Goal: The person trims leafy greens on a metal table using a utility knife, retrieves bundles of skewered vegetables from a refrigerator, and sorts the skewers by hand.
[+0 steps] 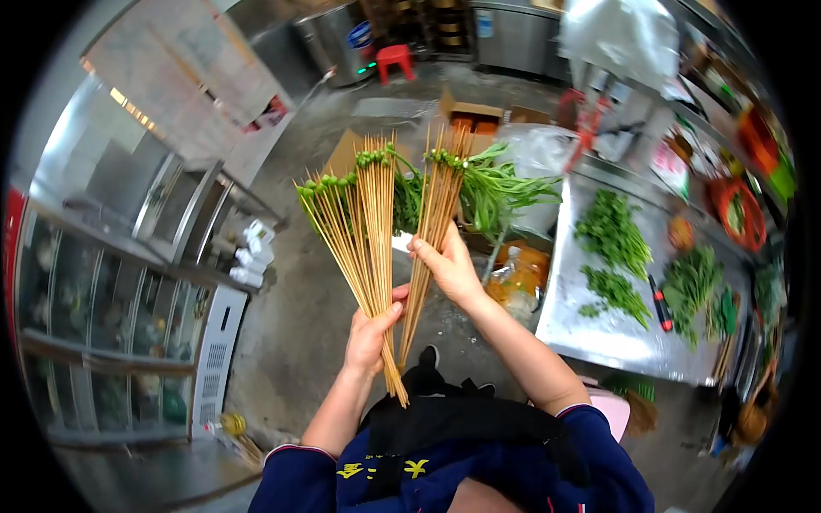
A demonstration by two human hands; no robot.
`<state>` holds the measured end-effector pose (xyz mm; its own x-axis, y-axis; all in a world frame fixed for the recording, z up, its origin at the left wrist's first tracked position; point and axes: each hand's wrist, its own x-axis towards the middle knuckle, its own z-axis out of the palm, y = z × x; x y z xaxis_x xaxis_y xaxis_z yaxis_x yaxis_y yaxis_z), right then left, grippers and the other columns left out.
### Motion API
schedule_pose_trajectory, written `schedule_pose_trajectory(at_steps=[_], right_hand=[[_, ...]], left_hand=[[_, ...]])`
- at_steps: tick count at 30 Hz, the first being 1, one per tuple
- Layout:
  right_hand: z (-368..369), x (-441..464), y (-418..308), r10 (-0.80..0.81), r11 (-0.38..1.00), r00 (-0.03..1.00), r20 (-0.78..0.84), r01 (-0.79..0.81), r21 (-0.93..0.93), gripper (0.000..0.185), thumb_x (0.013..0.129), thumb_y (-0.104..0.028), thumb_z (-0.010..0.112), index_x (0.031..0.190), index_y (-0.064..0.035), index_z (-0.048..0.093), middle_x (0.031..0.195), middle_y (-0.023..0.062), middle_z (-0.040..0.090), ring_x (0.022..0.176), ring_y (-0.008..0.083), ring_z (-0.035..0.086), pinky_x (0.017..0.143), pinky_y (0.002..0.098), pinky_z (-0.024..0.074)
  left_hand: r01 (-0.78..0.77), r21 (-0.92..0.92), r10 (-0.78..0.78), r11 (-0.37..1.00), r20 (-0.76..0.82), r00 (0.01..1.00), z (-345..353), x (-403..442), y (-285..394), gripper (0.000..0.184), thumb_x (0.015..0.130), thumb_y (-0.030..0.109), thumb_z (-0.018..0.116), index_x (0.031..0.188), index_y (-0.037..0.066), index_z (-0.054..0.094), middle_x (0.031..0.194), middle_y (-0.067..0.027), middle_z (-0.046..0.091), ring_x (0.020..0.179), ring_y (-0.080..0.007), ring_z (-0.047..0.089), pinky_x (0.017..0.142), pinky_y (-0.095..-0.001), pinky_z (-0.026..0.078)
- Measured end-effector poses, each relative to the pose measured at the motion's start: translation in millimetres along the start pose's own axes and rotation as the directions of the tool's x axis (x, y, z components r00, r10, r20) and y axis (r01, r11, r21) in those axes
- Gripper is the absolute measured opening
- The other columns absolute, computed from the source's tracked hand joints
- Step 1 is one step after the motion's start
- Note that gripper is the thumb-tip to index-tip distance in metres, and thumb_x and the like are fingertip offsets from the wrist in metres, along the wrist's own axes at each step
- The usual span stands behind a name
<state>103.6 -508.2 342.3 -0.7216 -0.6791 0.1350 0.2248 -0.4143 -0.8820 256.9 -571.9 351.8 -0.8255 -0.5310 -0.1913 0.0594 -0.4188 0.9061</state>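
My left hand is closed round the lower part of a fanned bundle of bamboo skewers. Green vegetable pieces are threaded near their far ends. In my right hand is a second, narrower bundle of skewers, pinched between thumb and fingers. Long green leafy stems hang from its far end toward the right. The two bundles form a V in front of my body, above the floor. Part of the left fingers is hidden behind the skewers.
On the right stands a steel table with leafy herbs, more greens and a red-and-black knife-like tool. A cardboard box and a plastic-lined bin stand ahead. A glass-door cabinet is left; a red stool stands farther off.
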Motion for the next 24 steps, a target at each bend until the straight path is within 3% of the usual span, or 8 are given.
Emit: schedule_pose_trajectory(at_steps=[3, 6, 10, 12, 14, 17, 22, 24], right_hand=[[63, 32, 46, 0.09, 0.993, 0.993, 0.083, -0.095, 0.063, 0.029, 0.088, -0.011, 0.055, 0.113, -0.0046, 0.041, 0.089, 0.0034, 0.055, 0.083, 0.0115, 0.054, 0.076, 0.0264, 0.0457], [126, 71, 97, 0.216, 0.971, 0.958, 0.189, -0.231, 0.061, 0.026, 0.088, -0.012, 0.054, 0.111, -0.0049, 0.043, 0.089, 0.0035, 0.056, 0.082, 0.0114, 0.054, 0.076, 0.0256, 0.0454], [229, 139, 168, 0.256, 0.965, 0.924, 0.284, -0.263, -0.015, 0.028, 0.089, -0.016, 0.055, 0.111, -0.0059, 0.042, 0.092, 0.0042, 0.057, 0.086, 0.0124, 0.054, 0.079, 0.0272, 0.0446], [286, 168, 201, 0.257, 0.966, 0.907, 0.334, -0.234, -0.109, 0.031, 0.089, -0.02, 0.056, 0.112, -0.0062, 0.041, 0.096, 0.0051, 0.058, 0.091, 0.0138, 0.055, 0.081, 0.029, 0.0441], [327, 196, 203, 0.331, 0.936, 0.83, 0.449, -0.349, -0.047, 0.047, 0.09, -0.03, 0.053, 0.126, -0.0061, 0.033, 0.119, 0.0102, 0.052, 0.111, 0.0189, 0.049, 0.087, 0.0325, 0.0419], [331, 239, 235, 0.415, 0.91, 0.772, 0.48, -0.358, -0.211, 0.052, 0.091, -0.029, 0.052, 0.132, -0.0085, 0.029, 0.125, 0.0105, 0.047, 0.113, 0.0188, 0.047, 0.086, 0.0306, 0.0415], [256, 295, 304, 0.772, 0.585, 0.633, 0.058, -0.673, -0.452, 0.034, 0.086, -0.029, 0.058, 0.114, -0.0111, 0.051, 0.096, -0.0021, 0.058, 0.086, 0.0059, 0.055, 0.069, 0.0212, 0.0443], [214, 317, 325, 0.785, 0.506, 0.614, -0.082, -0.712, -0.487, 0.026, 0.087, -0.027, 0.057, 0.107, -0.0105, 0.055, 0.09, -0.0027, 0.059, 0.082, 0.0054, 0.056, 0.066, 0.02, 0.0442]], left_hand=[[0.056, -0.209, -0.073, 0.976, -0.078, 0.994, -49, 0, 18, 0.036, 0.086, 0.007, 0.053, 0.12, -0.003, 0.046, 0.11, -0.0191, 0.056, 0.091, -0.0254, 0.061, 0.074, -0.0348, 0.054], [0.035, -0.211, -0.059, 0.977, -0.11, 0.992, -117, 11, 47, 0.038, 0.086, 0.007, 0.052, 0.122, -0.003, 0.043, 0.111, -0.0206, 0.055, 0.097, -0.0296, 0.06, 0.073, -0.0385, 0.055], [-0.043, -0.254, 0.001, 0.966, -0.162, 0.987, -235, 47, 84, 0.037, 0.085, 0.004, 0.051, 0.121, 0.0, 0.042, 0.113, -0.0221, 0.053, 0.076, -0.02, 0.058, 0.054, -0.0231, 0.048], [-0.057, -0.276, -0.011, 0.959, -0.238, 0.971, -293, 60, 119, 0.037, 0.084, 0.002, 0.05, 0.12, 0.0, 0.042, 0.114, -0.0224, 0.052, 0.07, -0.0167, 0.054, 0.051, -0.0205, 0.043], [-0.088, -0.261, 0.005, 0.961, -0.302, 0.953, -338, 79, 156, 0.038, 0.083, 0.001, 0.051, 0.12, 0.0, 0.043, 0.114, -0.0224, 0.052, 0.067, -0.0144, 0.052, 0.05, -0.0192, 0.041], [-0.107, -0.201, 0.027, 0.974, -0.363, 0.931, -404, 105, 201, 0.04, 0.08, 0.002, 0.052, 0.12, -0.001, 0.044, 0.115, -0.0221, 0.053, 0.066, -0.0132, 0.052, 0.05, -0.0192, 0.041], [-0.149, -0.141, 0.073, 0.979, -0.442, 0.894, -502, 164, 283, 0.04, 0.078, 0.0, 0.053, 0.117, 0.0, 0.046, 0.112, -0.0229, 0.055, 0.067, -0.0146, 0.053, 0.05, -0.0206, 0.043], [-0.169, -0.118, 0.099, 0.979, -0.45, 0.888, -538, 195, 313, 0.039, 0.077, 0.0, 0.054, 0.115, 0.0, 0.048, 0.111, -0.0231, 0.055, 0.072, -0.0163, 0.057, 0.053, -0.0216, 0.046]])
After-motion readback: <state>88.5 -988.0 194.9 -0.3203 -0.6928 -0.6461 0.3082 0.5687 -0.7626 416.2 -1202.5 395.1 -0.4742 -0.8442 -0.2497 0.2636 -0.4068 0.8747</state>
